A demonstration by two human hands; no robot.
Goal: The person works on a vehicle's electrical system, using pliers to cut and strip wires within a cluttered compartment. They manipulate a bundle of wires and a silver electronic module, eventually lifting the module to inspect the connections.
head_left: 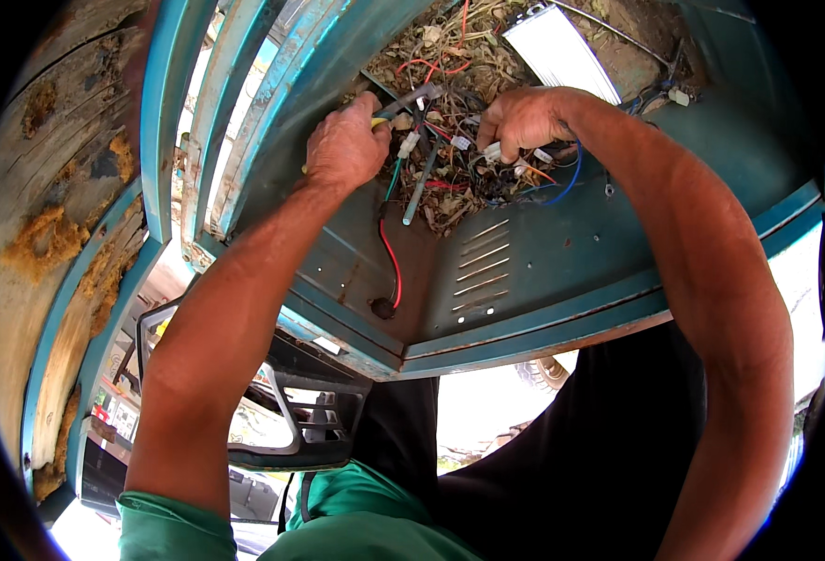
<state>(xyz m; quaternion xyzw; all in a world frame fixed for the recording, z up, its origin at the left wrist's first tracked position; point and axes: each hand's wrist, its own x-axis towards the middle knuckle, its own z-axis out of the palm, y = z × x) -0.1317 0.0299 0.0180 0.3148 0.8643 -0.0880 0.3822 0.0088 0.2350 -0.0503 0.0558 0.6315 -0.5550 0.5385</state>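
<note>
My left hand [345, 145] is closed around a grey tool with a yellow part [403, 105]; its exact kind is hard to make out. Just below its far end hangs a white plug connector [409, 144] on thin wires, beside a grey-green tube [419, 192]. To the right, my right hand [525, 122] bends down with its fingertips closed on a white wire connector [493, 151]. Another small white connector [459, 143] lies left of those fingers. Orange and blue wires [567, 182] run out below the right hand. The fingers of both hands are partly hidden.
Dry leaves and debris [450, 201] fill the corner of a blue-green metal box [562, 248] with slotted vents. A silver finned unit [562, 51] sits at the back. A red and black cable [392, 257] hangs at the near left. Blue metal bars [171, 122] stand left.
</note>
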